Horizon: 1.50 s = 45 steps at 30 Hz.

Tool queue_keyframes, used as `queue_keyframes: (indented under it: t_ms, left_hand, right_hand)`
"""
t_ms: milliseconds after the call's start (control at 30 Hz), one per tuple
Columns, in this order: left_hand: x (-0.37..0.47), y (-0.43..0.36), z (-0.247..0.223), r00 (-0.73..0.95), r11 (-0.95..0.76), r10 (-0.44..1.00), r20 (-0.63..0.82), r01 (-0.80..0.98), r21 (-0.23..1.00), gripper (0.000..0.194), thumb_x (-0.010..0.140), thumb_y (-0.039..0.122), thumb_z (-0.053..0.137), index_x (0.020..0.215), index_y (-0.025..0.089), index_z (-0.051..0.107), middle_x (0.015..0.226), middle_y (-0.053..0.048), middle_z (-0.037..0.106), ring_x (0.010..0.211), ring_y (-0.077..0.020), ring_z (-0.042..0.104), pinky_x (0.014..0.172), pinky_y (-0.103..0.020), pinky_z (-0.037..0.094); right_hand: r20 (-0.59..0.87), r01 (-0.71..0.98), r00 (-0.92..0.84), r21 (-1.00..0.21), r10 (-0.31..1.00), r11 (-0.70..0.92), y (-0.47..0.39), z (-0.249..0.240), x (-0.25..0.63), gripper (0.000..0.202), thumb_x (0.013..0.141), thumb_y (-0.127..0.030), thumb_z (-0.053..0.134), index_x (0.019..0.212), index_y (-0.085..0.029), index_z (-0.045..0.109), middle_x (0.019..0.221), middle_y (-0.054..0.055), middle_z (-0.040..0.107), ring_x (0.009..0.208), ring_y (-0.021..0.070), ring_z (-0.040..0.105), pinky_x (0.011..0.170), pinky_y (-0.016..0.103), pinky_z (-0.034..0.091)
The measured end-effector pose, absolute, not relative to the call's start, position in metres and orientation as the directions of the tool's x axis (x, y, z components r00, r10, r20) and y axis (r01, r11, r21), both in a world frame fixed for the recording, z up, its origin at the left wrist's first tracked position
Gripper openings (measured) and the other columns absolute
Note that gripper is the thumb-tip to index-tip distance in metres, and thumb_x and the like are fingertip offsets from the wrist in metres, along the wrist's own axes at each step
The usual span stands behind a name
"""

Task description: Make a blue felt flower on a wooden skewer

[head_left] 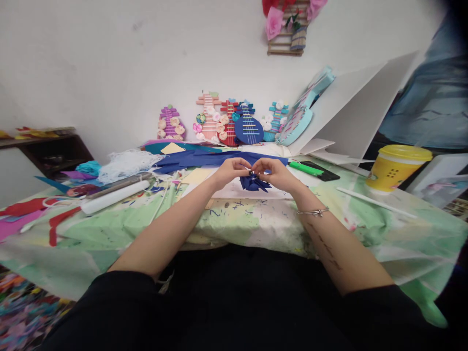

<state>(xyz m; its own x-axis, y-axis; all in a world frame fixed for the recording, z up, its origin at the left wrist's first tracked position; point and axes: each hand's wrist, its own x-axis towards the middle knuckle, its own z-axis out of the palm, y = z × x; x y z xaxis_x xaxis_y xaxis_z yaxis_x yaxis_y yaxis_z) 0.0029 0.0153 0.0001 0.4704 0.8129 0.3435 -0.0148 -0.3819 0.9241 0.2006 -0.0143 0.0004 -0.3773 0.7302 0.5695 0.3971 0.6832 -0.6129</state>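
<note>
My left hand (232, 174) and my right hand (277, 174) meet over a white sheet (228, 190), thumbs and fingertips pinched. Between them is a small dark blue piece (252, 173), too small to make out whether paper or felt. Just below the fingertips lies a small heap of dark blue cut pieces (255, 184), partly hidden by the fingers. Behind my hands stretch longer blue strips (186, 158). A pale yellow sheet (197, 176) lies left of my left hand.
A green utility knife (306, 168) rests by a black phone-like slab (325, 171). At right stands a yellow cup (398, 168) near a white stick (375, 202). A white roll (115, 197) and white string (127, 165) lie left. Decorated lute-shaped crafts (249, 129) lean against the wall.
</note>
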Motion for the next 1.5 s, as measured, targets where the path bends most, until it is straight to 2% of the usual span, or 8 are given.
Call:
queue_keyframes:
  t_ms: [300, 500, 733, 867, 1100, 1333, 1500]
  left_hand:
    - [0.003, 0.015, 0.0, 0.48, -0.363, 0.813, 0.329, -0.023, 0.932, 0.034, 0.059, 0.019, 0.083, 0.088, 0.009, 0.066, 0.072, -0.005, 0.071, 0.065, -0.0135, 0.064, 0.07, -0.029, 0.046]
    - [0.003, 0.017, -0.001, 0.468, -0.384, 0.811, 0.351, -0.028, 0.923, 0.037, 0.059, 0.026, 0.085, 0.085, 0.01, 0.066, 0.071, -0.004, 0.069, 0.065, -0.0124, 0.063, 0.07, -0.028, 0.045]
    - [0.002, 0.02, -0.002, 0.432, -0.386, 0.824, 0.367, -0.047, 0.921, 0.037, 0.055, 0.026, 0.086, 0.08, 0.01, 0.066, 0.071, -0.005, 0.069, 0.066, -0.0122, 0.063, 0.069, -0.027, 0.045]
    - [0.002, 0.017, 0.0, 0.439, -0.393, 0.823, 0.36, -0.016, 0.919, 0.031, 0.056, 0.026, 0.085, 0.077, 0.009, 0.069, 0.072, -0.006, 0.07, 0.066, -0.0122, 0.062, 0.069, -0.028, 0.046]
    - [0.003, 0.012, 0.002, 0.426, -0.455, 0.826, 0.37, 0.115, 0.883, 0.027, 0.059, 0.03, 0.084, 0.073, 0.01, 0.072, 0.072, -0.008, 0.071, 0.065, -0.0141, 0.061, 0.07, -0.031, 0.049]
    - [0.002, 0.009, 0.007, 0.448, -0.468, 0.828, 0.338, 0.219, 0.856, 0.021, 0.061, 0.024, 0.082, 0.076, 0.01, 0.074, 0.072, -0.008, 0.072, 0.066, -0.0159, 0.062, 0.072, -0.034, 0.051]
    - [-0.001, 0.009, 0.009, 0.551, -0.487, 0.784, 0.285, 0.262, 0.833, 0.017, 0.067, 0.023, 0.078, 0.078, 0.01, 0.073, 0.075, -0.007, 0.071, 0.066, -0.0144, 0.061, 0.072, -0.032, 0.049]
  right_hand:
    - [0.56, 0.404, -0.338, -0.64, 0.757, 0.654, -0.013, 0.0, 0.201, 0.022, 0.064, -0.01, 0.064, 0.085, -0.016, 0.067, 0.077, 0.004, 0.069, 0.074, 0.0157, 0.062, 0.069, 0.03, 0.05]
    - [0.538, 0.425, -0.329, -0.649, 0.776, 0.631, -0.015, 0.001, 0.201, 0.014, 0.07, -0.018, 0.067, 0.084, -0.017, 0.067, 0.077, 0.005, 0.069, 0.071, 0.0157, 0.062, 0.064, 0.029, 0.05]
    - [0.556, 0.446, -0.331, -0.62, 0.763, 0.645, -0.013, -0.001, 0.202, 0.015, 0.071, -0.017, 0.065, 0.086, -0.016, 0.067, 0.077, 0.005, 0.069, 0.072, 0.0156, 0.062, 0.064, 0.028, 0.049]
    - [0.595, 0.491, -0.333, -0.554, 0.732, 0.673, -0.012, -0.001, 0.202, 0.017, 0.07, -0.014, 0.062, 0.086, -0.017, 0.067, 0.079, 0.004, 0.07, 0.073, 0.0156, 0.062, 0.069, 0.029, 0.048]
    - [0.642, 0.635, -0.364, -0.359, 0.675, 0.684, -0.014, -0.002, 0.198, 0.019, 0.072, -0.007, 0.054, 0.084, -0.019, 0.064, 0.083, 0.003, 0.066, 0.077, 0.0166, 0.058, 0.071, 0.029, 0.044]
    - [0.664, 0.667, -0.445, -0.201, 0.601, 0.717, -0.017, -0.003, 0.195, 0.017, 0.076, -0.005, 0.052, 0.084, -0.018, 0.061, 0.082, 0.005, 0.059, 0.08, 0.0185, 0.054, 0.07, 0.028, 0.04]
    - [0.653, 0.661, -0.503, -0.131, 0.566, 0.739, -0.022, -0.001, 0.191, 0.015, 0.077, -0.005, 0.052, 0.08, -0.018, 0.058, 0.081, 0.007, 0.06, 0.083, 0.0204, 0.051, 0.068, 0.029, 0.038]
